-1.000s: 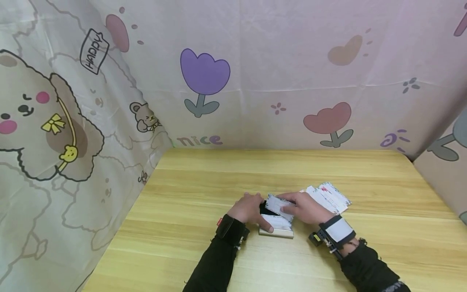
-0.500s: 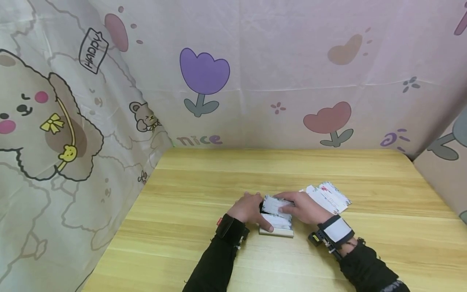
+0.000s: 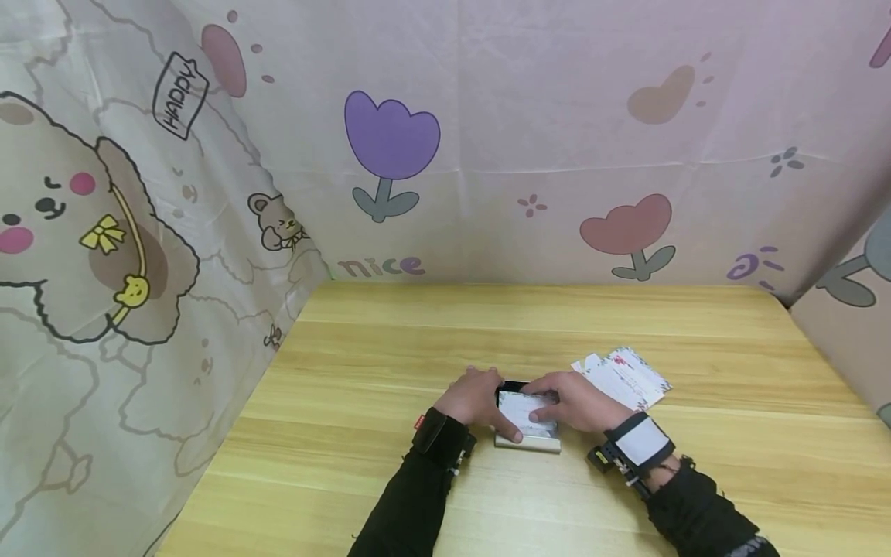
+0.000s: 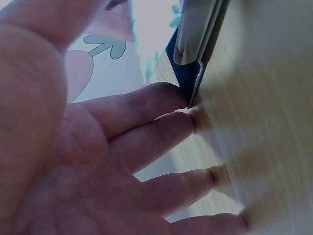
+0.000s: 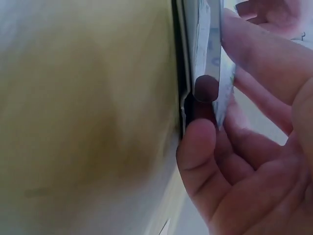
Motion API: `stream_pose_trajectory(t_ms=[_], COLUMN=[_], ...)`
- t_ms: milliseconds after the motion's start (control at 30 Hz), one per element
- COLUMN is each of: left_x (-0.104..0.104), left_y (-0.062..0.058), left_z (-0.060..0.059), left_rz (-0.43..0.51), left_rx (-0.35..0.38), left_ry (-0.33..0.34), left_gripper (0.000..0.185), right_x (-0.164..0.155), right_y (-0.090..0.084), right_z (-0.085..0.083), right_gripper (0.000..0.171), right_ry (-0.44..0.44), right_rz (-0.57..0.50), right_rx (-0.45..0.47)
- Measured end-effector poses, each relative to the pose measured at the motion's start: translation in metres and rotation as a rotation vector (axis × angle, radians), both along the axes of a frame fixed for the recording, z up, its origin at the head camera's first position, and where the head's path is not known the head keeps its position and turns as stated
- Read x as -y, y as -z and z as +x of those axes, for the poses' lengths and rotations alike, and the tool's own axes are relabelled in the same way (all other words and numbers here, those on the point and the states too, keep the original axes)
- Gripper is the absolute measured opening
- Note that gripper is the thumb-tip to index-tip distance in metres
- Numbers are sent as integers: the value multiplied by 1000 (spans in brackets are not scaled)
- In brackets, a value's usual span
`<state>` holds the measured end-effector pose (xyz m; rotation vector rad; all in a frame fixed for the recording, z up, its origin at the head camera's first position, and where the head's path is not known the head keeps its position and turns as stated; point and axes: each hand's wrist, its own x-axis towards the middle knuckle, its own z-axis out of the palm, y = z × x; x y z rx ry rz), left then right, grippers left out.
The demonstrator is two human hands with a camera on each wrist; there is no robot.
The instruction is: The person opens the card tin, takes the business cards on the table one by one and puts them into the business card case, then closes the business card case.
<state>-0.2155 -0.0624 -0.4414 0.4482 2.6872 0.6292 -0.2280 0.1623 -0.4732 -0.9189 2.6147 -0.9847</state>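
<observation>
A flat metal card case (image 3: pixel 532 445) with a black inside lies on the table, its silver lip facing me. White cards (image 3: pixel 513 408) with floral edges lie in it. My left hand (image 3: pixel 473 398) grips the case along its left side, thumb at the silver lip. In the left wrist view, its fingertips are against the black edge and the wood. My right hand (image 3: pixel 581 402) pinches a card (image 5: pixel 226 73), thumb on top at the right and fingers at the far side. In the right wrist view, one finger touches the end of the case.
To the right, beyond my right hand, several loose white cards (image 3: pixel 626 377) with floral borders lie overlapping. The wooden table (image 3: pixel 418 333) reaches back to a printed cloth (image 3: pixel 501 139) hanging behind it and at both sides.
The card in my right hand was tilted over the case, with black showing beneath. It has come down and towards me, lining up with the cards in the case. My left hand stays put.
</observation>
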Motion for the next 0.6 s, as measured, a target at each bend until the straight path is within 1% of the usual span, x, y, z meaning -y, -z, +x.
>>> stream_pose_trajectory(t_ms=[233, 467, 600], left_x=[-1, -2, -2], left_y=[1, 2, 2], left_z=[0, -1, -1], left_rz=[-13, -27, -21], left_rx=[0, -3, -2], left_ry=[-10, -19, -22], left_gripper=[90, 91, 90], right_x=[2, 2, 2], right_y=[-2, -3, -2], right_z=[0, 0, 1], right_gripper=[31, 39, 35], right_ry=[24, 44, 50], right_rz=[24, 35, 31], right_rx=[26, 47, 63])
